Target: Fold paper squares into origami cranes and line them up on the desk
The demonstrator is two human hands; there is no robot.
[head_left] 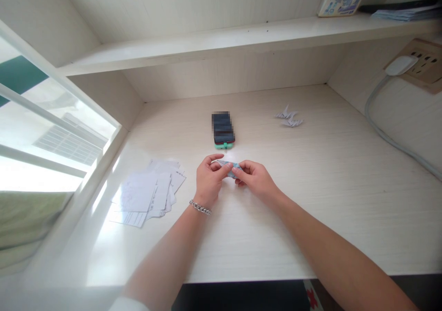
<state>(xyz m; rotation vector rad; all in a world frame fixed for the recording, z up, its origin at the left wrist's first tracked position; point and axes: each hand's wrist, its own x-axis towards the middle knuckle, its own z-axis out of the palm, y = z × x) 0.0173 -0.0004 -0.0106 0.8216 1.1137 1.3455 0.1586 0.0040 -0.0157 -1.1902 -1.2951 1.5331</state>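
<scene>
Fingers of the left hand (210,176) and right hand (256,176) are pinching a small blue-white folded paper (232,174) mid-desk (328,191), thumbs nearly meeting. From it: dark phone (223,128) is lying near at 12 o'clock, white folded pieces (292,122) sitting at 2, loose slips (138,191) overlapping toward 9, cable (367,105) hanging around 2–3.

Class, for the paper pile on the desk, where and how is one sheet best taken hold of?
Probably pinch the corner jutting from the right of the paper pile, coming from the right with the left hand, once it frees the folded paper. The sheets lie flat and fanned, leaving that corner exposed.
</scene>
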